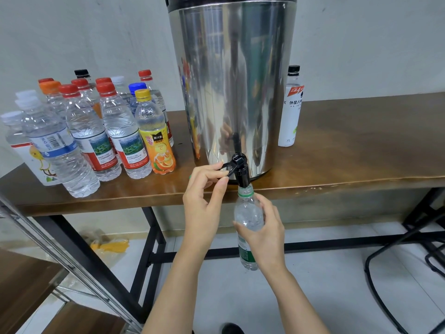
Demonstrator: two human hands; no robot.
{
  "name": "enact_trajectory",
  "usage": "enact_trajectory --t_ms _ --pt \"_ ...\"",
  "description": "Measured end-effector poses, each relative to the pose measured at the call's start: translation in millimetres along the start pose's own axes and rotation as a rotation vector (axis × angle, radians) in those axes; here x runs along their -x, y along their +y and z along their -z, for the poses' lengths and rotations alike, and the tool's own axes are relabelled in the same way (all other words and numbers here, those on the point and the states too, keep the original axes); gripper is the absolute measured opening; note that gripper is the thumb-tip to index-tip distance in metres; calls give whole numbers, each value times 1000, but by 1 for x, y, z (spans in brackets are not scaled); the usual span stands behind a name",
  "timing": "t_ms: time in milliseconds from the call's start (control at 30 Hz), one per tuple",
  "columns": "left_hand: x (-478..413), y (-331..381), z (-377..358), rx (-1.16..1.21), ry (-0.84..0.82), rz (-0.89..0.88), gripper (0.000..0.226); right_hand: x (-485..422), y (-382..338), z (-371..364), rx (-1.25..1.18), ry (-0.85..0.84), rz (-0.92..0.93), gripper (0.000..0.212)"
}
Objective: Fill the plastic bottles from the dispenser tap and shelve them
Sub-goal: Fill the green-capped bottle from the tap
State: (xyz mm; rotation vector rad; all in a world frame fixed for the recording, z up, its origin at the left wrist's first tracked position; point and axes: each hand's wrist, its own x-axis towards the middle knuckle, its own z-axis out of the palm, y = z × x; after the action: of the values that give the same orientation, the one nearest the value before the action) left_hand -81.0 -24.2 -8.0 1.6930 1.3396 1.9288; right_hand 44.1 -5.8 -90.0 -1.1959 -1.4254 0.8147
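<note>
**Dispenser** [231, 80]: tall polished steel drum with a black band at the top. Stands centrally on the brown table [349, 153], close to its near edge.

**Tap** [242, 173]: black, mounted low on the drum's near face, overhanging the near table edge. Lever [225, 166] points left.

**Plastic bottle** [248, 213]: clear and uncapped, with a green neck ring and a green label low on the body. Held upright below the table's near edge, mouth directly under the tap spout and meeting it. Fill level not readable.

**Left hand** [204, 196]: pinching the lever between thumb and forefinger, remaining fingers curled beneath.

**Right hand** [265, 227]: wrapped round the plastic bottle's mid-body from the right, fingertips showing on its left side.

**Capped bottles** [81, 131]: upright cluster on the left part of the table, well apart from the tap. Mostly clear, with red, white, orange, blue and black caps.

**Yellow-capped bottle** [156, 141]: orange fruit label. Stands at the cluster's right edge, just beside the dispenser.

**Black-capped bottle** [291, 112]: white label. Stands right of the dispenser, partly hidden behind it.

**Metal rack** [48, 242]: near left, slanting across the corner, with wooden boards [19, 285] below.

**Orange bag** [110, 244]: crumpled on the floor under the table's left end.

**Black chair frame** [409, 261]: on the floor at right.
</note>
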Motion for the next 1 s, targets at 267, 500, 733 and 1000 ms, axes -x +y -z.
enact_trajectory --t_ms 267,500,733,1000 --pt "-10 -6 10 -206 -82 -120 16 -2 0 -1 -16 -4 12 74" --pt "-14 -9 11 -304 -123 -218 20 -3 0 -1 -40 -1 25 73" --pt "-17 -11 14 -324 -128 -283 21 -3 -1 0 -49 -18 32 74" --pt "-18 -14 15 -324 -128 -302 22 -4 -3 -1 -46 -21 44 74"
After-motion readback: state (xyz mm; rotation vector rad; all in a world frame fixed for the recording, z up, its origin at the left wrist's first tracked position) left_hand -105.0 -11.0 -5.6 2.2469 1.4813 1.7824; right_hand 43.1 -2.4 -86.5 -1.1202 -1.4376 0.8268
